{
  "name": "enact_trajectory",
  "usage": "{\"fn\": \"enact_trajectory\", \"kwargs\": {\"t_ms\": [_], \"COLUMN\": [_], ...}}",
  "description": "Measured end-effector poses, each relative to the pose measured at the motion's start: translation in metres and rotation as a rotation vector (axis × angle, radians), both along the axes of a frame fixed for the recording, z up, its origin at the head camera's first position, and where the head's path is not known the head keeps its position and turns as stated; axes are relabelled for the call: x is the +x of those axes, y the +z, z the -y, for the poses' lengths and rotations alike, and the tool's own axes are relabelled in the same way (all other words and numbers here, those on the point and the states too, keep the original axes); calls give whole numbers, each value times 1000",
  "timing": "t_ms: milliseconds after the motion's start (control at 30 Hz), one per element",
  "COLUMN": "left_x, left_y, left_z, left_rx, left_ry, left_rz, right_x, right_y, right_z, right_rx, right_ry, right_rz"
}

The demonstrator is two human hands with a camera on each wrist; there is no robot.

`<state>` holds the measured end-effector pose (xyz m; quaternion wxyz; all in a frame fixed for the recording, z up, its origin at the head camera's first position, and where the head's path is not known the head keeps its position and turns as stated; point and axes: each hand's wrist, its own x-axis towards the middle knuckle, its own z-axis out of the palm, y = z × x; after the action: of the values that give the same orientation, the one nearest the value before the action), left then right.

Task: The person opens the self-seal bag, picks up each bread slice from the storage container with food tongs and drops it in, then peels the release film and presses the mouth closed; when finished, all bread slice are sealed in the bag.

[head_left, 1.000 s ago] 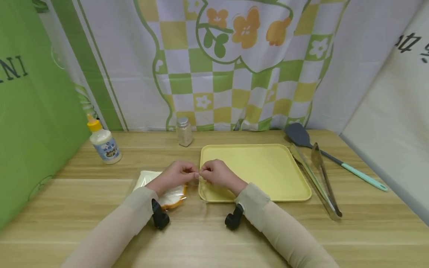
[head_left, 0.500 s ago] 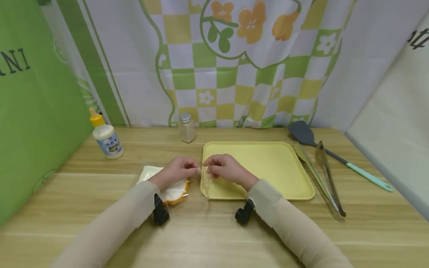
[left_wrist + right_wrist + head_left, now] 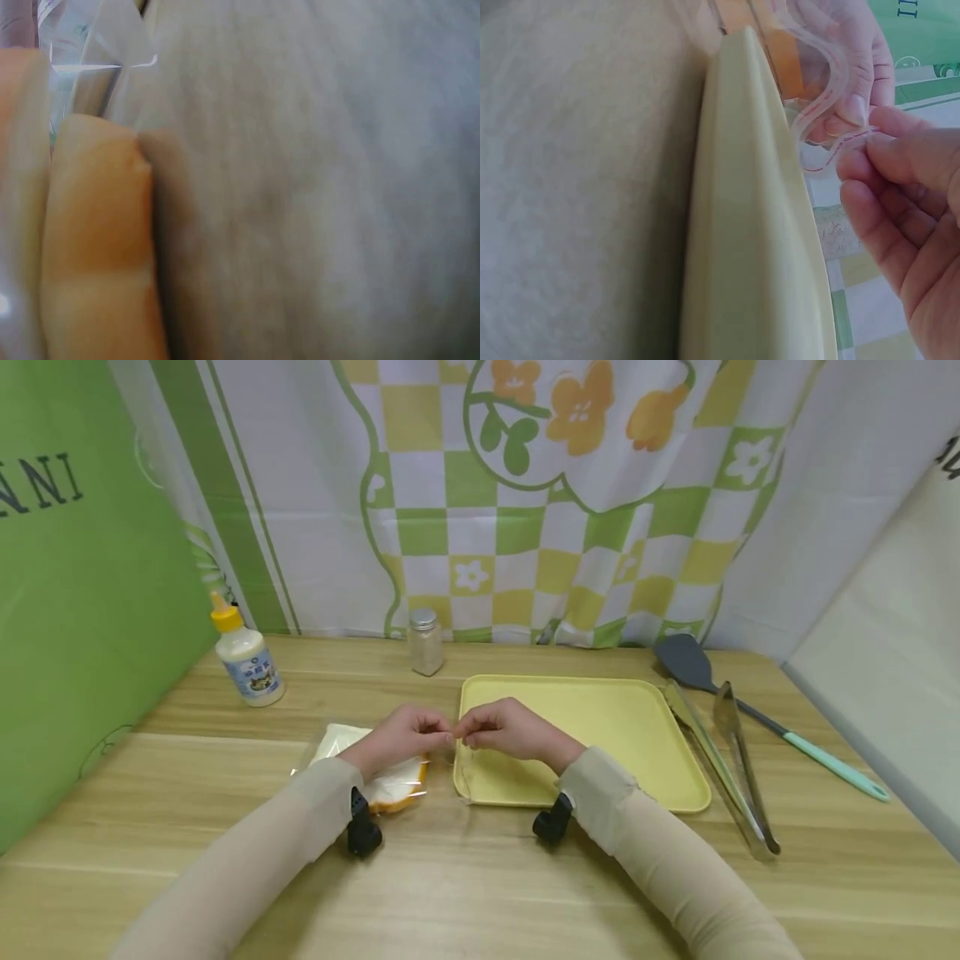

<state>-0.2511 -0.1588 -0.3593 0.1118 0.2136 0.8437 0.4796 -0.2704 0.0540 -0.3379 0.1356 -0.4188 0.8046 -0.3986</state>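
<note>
A clear plastic bag [image 3: 838, 71] holding white bread slices [image 3: 405, 783] with orange-brown crusts lies left of the yellow tray [image 3: 592, 735]. My left hand [image 3: 401, 737] is over the bag and pinches its open-side edge. Fingertip to fingertip with it, my right hand [image 3: 517, 729] pinches the same edge above the tray's left rim. A strip with a red dashed line runs along this edge in the right wrist view. Close up in the left wrist view are the bread crusts [image 3: 101, 217], partly behind shiny film; the left hand's grip is out of that view.
A squeeze bottle [image 3: 252, 670] with a yellow cap stands at the back left. Near the tray's back left corner is a glass shaker [image 3: 426, 647]. Metal tongs [image 3: 738, 768] and a dark spatula [image 3: 684, 662] with a mint handle lie right of the tray.
The right hand's fingers loosened a little from the bag's edge, then came back to pinch it beside the left fingertips. The head view has shifted slightly.
</note>
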Motion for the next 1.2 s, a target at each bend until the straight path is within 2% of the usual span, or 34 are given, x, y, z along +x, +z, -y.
{"fn": "enact_trajectory", "kwargs": {"t_ms": [267, 500, 700, 933, 1100, 1200], "left_x": [2, 4, 3, 1, 0, 0], "left_y": [1, 4, 7, 9, 6, 4], "left_z": [0, 0, 1, 1, 0, 1], "left_rx": [7, 8, -3, 2, 9, 8], "left_ry": [7, 7, -32, -33, -33, 3], "left_rz": [13, 22, -4, -8, -14, 11], "right_x": [2, 1, 0, 0, 1, 2], "right_y": [-2, -4, -5, -4, -4, -5], "right_z": [5, 6, 5, 2, -2, -6], "right_rx": [8, -2, -22, -42, -35, -27], "right_ry": [-49, -15, 6, -32, -46, -65], "right_rz": [-78, -100, -124, -59, -5, 41]}}
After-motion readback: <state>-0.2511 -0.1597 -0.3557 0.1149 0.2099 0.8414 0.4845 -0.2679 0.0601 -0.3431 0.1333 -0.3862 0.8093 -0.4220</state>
